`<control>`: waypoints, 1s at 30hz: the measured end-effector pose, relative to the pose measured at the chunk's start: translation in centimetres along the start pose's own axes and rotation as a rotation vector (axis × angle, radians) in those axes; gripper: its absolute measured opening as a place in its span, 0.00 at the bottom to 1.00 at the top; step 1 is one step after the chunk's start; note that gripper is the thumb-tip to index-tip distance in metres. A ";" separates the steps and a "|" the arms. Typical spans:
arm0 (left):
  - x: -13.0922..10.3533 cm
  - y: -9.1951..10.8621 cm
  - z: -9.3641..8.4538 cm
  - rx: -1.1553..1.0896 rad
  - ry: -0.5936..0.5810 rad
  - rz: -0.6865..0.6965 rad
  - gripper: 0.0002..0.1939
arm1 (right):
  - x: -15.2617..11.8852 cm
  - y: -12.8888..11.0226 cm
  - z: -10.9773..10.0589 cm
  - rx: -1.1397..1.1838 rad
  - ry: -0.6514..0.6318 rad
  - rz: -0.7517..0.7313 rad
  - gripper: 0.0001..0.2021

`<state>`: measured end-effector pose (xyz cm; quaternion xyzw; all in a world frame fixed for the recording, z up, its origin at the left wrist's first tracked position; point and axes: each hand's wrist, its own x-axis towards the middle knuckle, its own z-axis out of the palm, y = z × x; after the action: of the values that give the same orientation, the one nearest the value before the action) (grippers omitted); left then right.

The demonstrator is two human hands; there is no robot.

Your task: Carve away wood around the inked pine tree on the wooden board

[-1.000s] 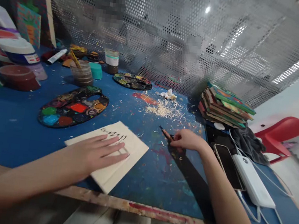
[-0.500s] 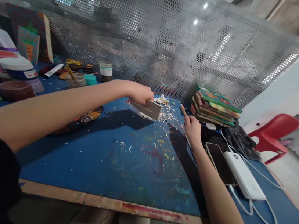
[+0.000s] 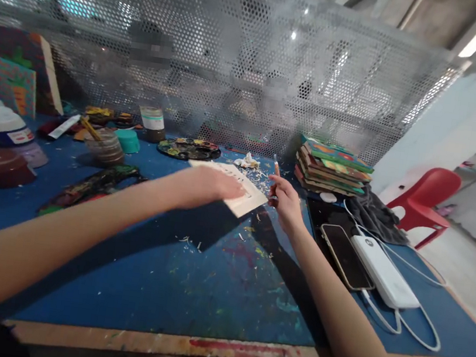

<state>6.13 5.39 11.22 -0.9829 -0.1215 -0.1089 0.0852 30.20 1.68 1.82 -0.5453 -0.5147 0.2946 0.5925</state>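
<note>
Here's the left hand (image 3: 214, 186), palm down across a pale board (image 3: 250, 199) with dark marks, mid-table at the near edge of scattered shavings (image 3: 262, 177); the blur won't tell whether its fingers spread or pinch an edge. Just to the right, the right hand (image 3: 286, 200) pinches a slim tool (image 3: 276, 165), tip up and pointing away.

Danger spots, then! The board appears tilted, so a loose left-hand hold could let it slip. The two hands work close together: should the right wrist turn inward, that tip could nick the left fingers or score the board. The left forearm passes just beside a paint palette (image 3: 96, 182) on the left, and a dip there could smear paint onto skin.
</note>
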 end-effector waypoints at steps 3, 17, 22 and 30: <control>-2.1 1.2 2.1 0.107 0.012 0.061 0.15 | -0.3 -0.2 0.6 0.060 -0.005 -0.057 0.15; -6.3 2.3 4.9 0.218 0.113 0.273 0.19 | -1.0 1.1 1.3 -0.249 -0.076 -0.241 0.15; -8.5 2.6 4.3 0.236 0.156 0.289 0.19 | -1.2 0.6 0.9 -0.354 0.021 -0.267 0.12; -11.4 2.9 4.5 0.198 0.174 0.287 0.23 | -4.0 -2.1 3.2 -0.334 -0.281 -0.188 0.12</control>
<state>-3.03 1.03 3.77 -0.9639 0.0178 -0.1678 0.2062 25.63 -1.36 2.30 -0.5392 -0.6820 0.2219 0.4416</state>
